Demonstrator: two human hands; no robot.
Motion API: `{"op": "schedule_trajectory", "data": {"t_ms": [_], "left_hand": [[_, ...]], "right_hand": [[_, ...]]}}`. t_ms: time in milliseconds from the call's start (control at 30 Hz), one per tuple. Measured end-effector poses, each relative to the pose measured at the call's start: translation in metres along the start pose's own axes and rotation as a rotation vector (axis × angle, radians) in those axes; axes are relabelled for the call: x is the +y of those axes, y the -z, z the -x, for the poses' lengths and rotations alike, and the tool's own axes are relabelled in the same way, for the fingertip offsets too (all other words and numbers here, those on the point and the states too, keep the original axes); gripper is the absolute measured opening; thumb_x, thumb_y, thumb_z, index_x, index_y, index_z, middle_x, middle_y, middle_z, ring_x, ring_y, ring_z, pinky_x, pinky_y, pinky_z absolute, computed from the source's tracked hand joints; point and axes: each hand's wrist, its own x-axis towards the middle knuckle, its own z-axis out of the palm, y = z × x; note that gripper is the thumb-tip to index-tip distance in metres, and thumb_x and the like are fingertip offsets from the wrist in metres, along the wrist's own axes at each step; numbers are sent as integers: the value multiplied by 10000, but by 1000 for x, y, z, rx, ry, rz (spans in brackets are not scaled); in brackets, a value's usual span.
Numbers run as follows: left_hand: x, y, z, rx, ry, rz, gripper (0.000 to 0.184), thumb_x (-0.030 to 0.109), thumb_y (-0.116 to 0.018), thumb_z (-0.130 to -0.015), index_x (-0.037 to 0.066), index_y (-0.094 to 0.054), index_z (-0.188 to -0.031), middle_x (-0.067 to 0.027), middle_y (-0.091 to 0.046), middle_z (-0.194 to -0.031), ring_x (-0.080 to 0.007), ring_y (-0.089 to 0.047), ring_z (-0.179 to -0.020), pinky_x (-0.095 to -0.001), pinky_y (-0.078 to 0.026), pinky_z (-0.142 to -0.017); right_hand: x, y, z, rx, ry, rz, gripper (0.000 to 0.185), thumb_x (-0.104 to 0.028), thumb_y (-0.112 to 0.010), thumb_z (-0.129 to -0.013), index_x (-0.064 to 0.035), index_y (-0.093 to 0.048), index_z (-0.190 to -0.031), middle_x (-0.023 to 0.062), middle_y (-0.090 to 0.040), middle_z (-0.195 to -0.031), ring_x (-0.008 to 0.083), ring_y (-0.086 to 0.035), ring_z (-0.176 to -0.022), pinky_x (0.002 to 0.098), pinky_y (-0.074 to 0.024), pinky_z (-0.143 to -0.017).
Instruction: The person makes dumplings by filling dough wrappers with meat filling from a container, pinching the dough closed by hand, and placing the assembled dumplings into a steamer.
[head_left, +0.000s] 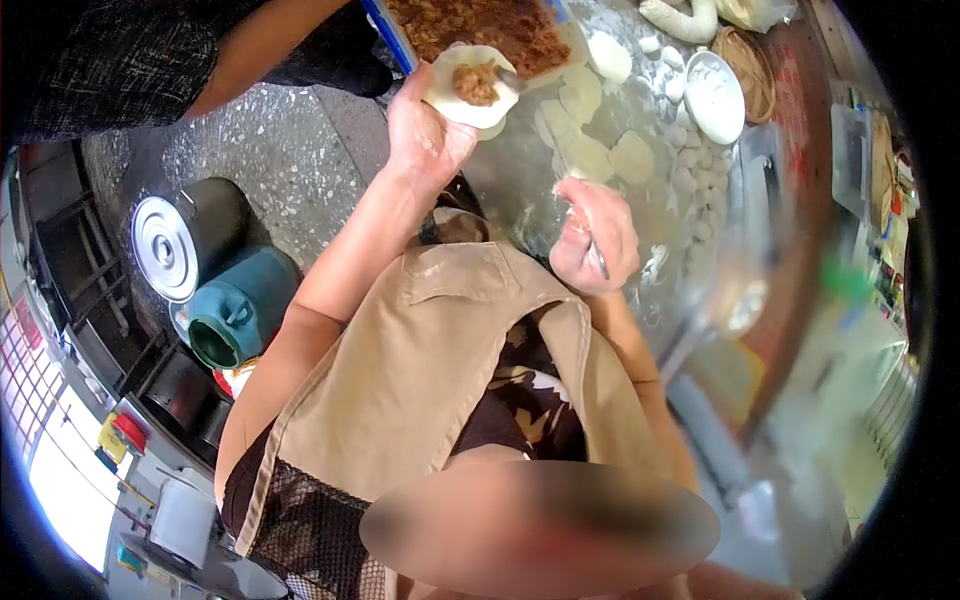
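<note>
Over the grey, flour-dusted desk [520, 195], near its edge, I have my left hand [425, 138] turned palm up, cradling a round white dough wrapper [487, 116]. A clump of brown minced filling [474, 84] sits on that wrapper, with a small grey tip [508, 78] against its side. My right hand [597, 240] is apart from it, fingers curled around a thin, shiny metal utensil [598, 261]; I can't tell whether the grey tip belongs to it.

Just beyond my left hand stands a blue-rimmed rectangular plastic tub [552, 72] of brown mince. Pale flat dough rounds [632, 158] lie beside it, and small white dough pieces [697, 180] are farther right, near a round white bowl [715, 97]. Another person's bare forearm [250, 48] reaches in at upper left.
</note>
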Motion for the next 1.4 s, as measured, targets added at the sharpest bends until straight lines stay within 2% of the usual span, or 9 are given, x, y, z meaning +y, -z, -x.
{"op": "schedule_trajectory", "data": {"t_ms": [500,600,767,900,1000,1067,1200,1267,1400], "left_hand": [[4,-3,2,-95,40,-294,439,323,-346,-937,-39,-448,-1163,-176,-526,-1140,-299,-532,-1053,-432,-424,-941],[10,1,0,-57,-8,-453,464,360,-373,-929,-37,-445,-1158,-179,-530,-1119,-287,-538,-1052,-422,-437,-935],[19,-2,8,-138,93,-443,488,386,-368,-924,-31,-447,-1164,-176,-528,-1129,-279,-540,-1055,-414,-446,-928],[23,-3,10,-169,152,-506,500,398,-360,-922,-22,-446,-1178,-178,-523,-1146,-279,-534,-1071,-411,-452,-924],[21,5,6,-196,186,-476,495,385,-378,-910,-33,-452,-1163,-177,-548,-1129,-261,-562,-1043,-396,-467,-901],[19,3,8,-207,229,-488,483,375,-396,-909,-25,-451,-1173,-167,-544,-1135,-257,-556,-1050,-397,-464,-906],[9,-9,14,-203,311,-621,417,310,-452,-895,-29,-486,-1135,-142,-577,-1091,-233,-591,-990,-366,-486,-867],[-1,-10,15,-270,361,-698,389,281,-470,-890,-28,-493,-1125,-131,-585,-1071,-217,-596,-971,-352,-493,-848],[-23,-21,21,-351,452,-844,314,208,-504,-873,-27,-516,-1082,-105,-601,-982,-182,-607,-898,-319,-512,-771]], "right_hand": [[10,7,-22,49,99,147,127,45,-560,-774,34,-584,-898,163,-621,-829,277,-614,-686,314,-495,-575],[61,-25,-37,117,-205,137,84,-48,-583,-810,-26,-620,-883,116,-637,-791,230,-607,-652,290,-472,-556],[108,-45,-37,-273,-630,20,195,-167,-626,-799,-49,-620,-953,94,-617,-840,212,-576,-733,299,-455,-647],[83,-27,-39,18,-88,454,348,-237,-660,-773,-39,-576,-1047,102,-587,-918,209,-535,-846,305,-430,-730],[70,-25,-29,27,-198,445,451,-265,-682,-753,-26,-531,-1105,96,-558,-970,190,-482,-945,295,-397,-791],[65,-32,-25,267,-678,81,415,-250,-666,-771,-11,-541,-1087,58,-574,-887,137,-514,-854,274,-417,-740],[47,-21,-10,353,-809,-170,356,-226,-659,-776,12,-585,-1031,40,-603,-830,104,-535,-759,249,-434,-680],[38,-11,-4,35,-1069,-385,290,-208,-661,-780,31,-631,-942,44,-632,-770,90,-554,-679,225,-444,-633],[28,11,8,78,-1144,-320,245,-187,-669,-769,33,-653,-876,61,-651,-776,90,-573,-692,221,-454,-635]]}}
